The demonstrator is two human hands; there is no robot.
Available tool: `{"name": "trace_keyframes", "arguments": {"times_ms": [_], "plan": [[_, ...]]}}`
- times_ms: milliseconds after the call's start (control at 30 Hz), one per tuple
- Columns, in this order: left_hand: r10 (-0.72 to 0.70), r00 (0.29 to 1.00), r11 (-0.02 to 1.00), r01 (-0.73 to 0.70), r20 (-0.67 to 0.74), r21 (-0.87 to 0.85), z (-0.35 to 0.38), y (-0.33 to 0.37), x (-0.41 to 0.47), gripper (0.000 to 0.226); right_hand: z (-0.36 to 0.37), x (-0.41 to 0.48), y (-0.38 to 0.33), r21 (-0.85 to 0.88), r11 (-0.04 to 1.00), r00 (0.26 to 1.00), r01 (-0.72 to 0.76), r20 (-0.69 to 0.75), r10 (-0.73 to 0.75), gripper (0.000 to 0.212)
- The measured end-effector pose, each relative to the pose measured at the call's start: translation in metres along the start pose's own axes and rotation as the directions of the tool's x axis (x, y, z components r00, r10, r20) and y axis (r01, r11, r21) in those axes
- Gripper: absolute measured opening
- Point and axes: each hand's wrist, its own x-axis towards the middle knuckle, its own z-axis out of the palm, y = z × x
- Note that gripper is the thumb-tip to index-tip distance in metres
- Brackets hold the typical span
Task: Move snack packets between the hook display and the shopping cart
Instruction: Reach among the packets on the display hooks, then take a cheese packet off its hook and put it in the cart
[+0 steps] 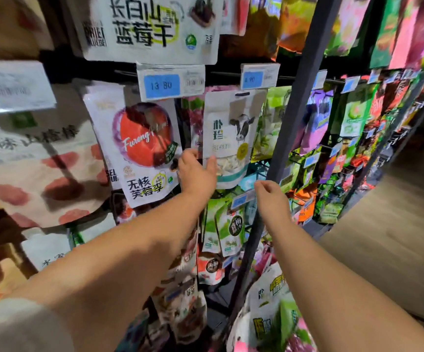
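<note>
Two bare forearms reach up toward the hook display (299, 97), a dark rack crowded with hanging snack packets. The left hand (197, 174) is at the lower left corner of one white cow packet (233, 133). Its grip is closed on that packet: the thumb lies on the front near the clear window, and the curled fingers (189, 154) sit at the packet's left edge. The cow packet hangs upright on its hook, at 1 o'clock from the left hand.

The right hand (269, 196) is at 4 o'clock from the left one and apart from it, in front of the rack's dark upright. Its grip holds nothing, with the fingers loosely curled.

At 9 o'clock from the cow packet hangs one tilted plum packet (139, 148), white with a red fruit. At 12 o'clock from that hangs one large blueberry packet (149, 26). Three price tags with blue panels show nearby: one reading 13.80 (170, 83), one above the cow packet (259, 76), and one at the far left (12, 85). Two green packets (224, 229) hang side by side at 6 o'clock from the cow packet. A wooden floor (383, 237) lies at 3 o'clock.
</note>
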Motion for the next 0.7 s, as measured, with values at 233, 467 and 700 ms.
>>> {"name": "trace_keyframes", "arguments": {"times_ms": [233, 467, 700], "plan": [[-0.023, 0.991, 1.000, 0.021, 0.129, 0.018, 0.005, 0.008, 0.036, 0.049, 0.013, 0.036, -0.028, -0.011, 1.000, 1.000, 0.019, -0.014, -0.019, 0.035], [0.056, 0.970, 0.996, -0.037, 0.236, -0.082, 0.002, 0.005, 0.044, 0.040, 0.020, 0.055, -0.040, 0.012, 0.999, 0.997, -0.031, 0.073, 0.030, 0.045], [0.006, 0.988, 0.915, 0.056, 0.153, -0.399, -0.009, 0.012, 0.031, 0.035, 0.019, 0.062, -0.041, 0.184, 0.967, 0.982, -0.177, 0.097, 0.161, 0.054]]}}
